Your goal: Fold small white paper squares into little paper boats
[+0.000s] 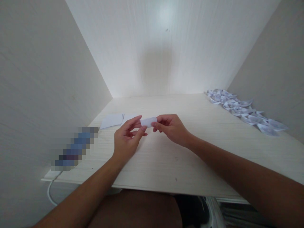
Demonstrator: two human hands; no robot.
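Observation:
A small piece of white paper (148, 122), apparently folded into a strip, is held up between my two hands over the middle of the table. My left hand (128, 134) pinches its left end between thumb and fingers, the other fingers loosely curled. At the right end, the thumb and forefinger of my right hand (172, 128) grip the same paper. Behind my left hand, flat white paper sheets (111, 121) lie on the table, partly covered by that hand.
Many folded white paper pieces (247, 110) form a long heap along the right wall. A blurred-out bluish object (77, 147) lies at the left edge, with a white cable (49, 191) hanging below it. Walls enclose the pale table (180, 171) on three sides.

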